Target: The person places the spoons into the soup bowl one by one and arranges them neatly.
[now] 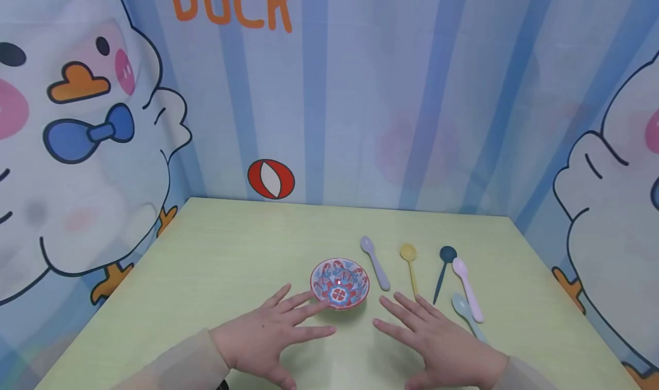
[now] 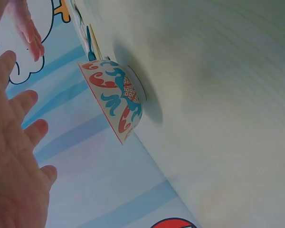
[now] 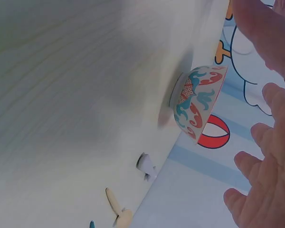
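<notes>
A small bowl (image 1: pixel 340 283) with a red and blue pattern stands upright on the table. My left hand (image 1: pixel 280 333), fingers spread, hovers at the bowl's near left side; one fingertip overlaps the rim in the head view. To the bowl's near right, my right hand (image 1: pixel 437 338) is spread the same way above the table, holding nothing. In the left wrist view the bowl (image 2: pixel 115 95) is a short way from the left fingers (image 2: pixel 26 102). The right wrist view shows the bowl (image 3: pixel 199 99) beyond the right fingers (image 3: pixel 249 164).
Right of the bowl lie several spoons: a lavender spoon (image 1: pixel 376 264), a yellow spoon (image 1: pixel 409 253), a dark teal spoon (image 1: pixel 447 255), a pink spoon (image 1: pixel 467 290) and a pale blue spoon (image 1: pixel 463 309). A striped curtain (image 1: pixel 350 92) with ducks hangs behind the light table (image 1: pixel 231 241).
</notes>
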Demonstrator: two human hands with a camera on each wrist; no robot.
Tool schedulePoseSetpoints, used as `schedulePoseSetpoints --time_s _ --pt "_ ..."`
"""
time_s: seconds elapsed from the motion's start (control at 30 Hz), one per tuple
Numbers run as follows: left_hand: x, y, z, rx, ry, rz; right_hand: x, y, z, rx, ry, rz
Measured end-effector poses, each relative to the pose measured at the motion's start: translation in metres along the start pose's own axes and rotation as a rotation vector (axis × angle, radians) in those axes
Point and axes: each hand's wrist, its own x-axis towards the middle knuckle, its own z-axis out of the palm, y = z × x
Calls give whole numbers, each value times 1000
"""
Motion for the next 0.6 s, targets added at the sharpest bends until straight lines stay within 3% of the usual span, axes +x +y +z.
schedulePoseSetpoints --time_s 0.23,0.5,0.6 --pt "5 -4 8 -136 88 -53 3 6 4 40 30 58" --pt "14 -8 20 -419 171 -248 13 9 12 132 2 256" --pt "20 -8 25 -508 220 -317 18 10 17 142 32 320"
